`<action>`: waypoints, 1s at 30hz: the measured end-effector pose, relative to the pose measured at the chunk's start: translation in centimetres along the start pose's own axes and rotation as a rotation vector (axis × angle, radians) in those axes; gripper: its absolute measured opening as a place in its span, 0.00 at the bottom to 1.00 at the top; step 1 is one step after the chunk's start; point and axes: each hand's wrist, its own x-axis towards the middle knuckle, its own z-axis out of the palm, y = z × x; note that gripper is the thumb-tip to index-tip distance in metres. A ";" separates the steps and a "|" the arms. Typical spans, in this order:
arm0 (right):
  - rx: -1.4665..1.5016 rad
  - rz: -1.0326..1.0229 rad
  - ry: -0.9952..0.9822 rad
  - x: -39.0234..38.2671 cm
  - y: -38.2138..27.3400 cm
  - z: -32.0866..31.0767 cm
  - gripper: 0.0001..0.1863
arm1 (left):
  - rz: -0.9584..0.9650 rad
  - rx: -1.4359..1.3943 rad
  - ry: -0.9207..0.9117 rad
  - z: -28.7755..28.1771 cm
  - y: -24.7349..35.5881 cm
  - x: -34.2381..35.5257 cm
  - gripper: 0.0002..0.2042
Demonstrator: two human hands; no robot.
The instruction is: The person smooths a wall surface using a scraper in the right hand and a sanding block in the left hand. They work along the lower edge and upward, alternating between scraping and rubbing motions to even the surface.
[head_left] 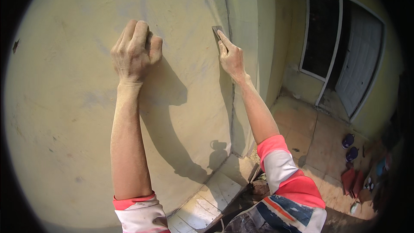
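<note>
My left hand (136,51) is closed against the yellowish plastered wall (77,116), its fingers curled and coated in pale dust. Whatever it might hold is hidden behind the knuckles. Farther right, my right hand (231,56) grips a putty knife (217,32), with the index finger stretched along the flat, dark blade. The blade lies at the wall near a vertical crack-like seam (233,116). Its handle is mostly covered by the hand. Bluish smudges and small pits mark the wall surface.
At right stand a dark window (322,30) and an open white door (360,67). Tiled floor (297,125) lies below, with dark shoes (350,146) and reddish pieces (352,181) on it. A pale ledge (211,196) runs along the wall's foot, beside rubble (259,185).
</note>
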 end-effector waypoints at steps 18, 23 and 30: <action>0.009 -0.071 -0.112 8.1 -3.8 -3.0 0.21 | 0.016 0.046 0.011 -0.7 -0.8 -0.4 0.05; -0.003 -0.119 -0.077 8.5 -3.7 -2.5 0.21 | 0.033 0.061 0.012 -1.1 -1.2 0.0 0.05; 0.059 -0.140 0.069 12.8 -5.1 -2.2 0.22 | -0.010 0.067 -0.019 -1.1 -1.2 -0.8 0.06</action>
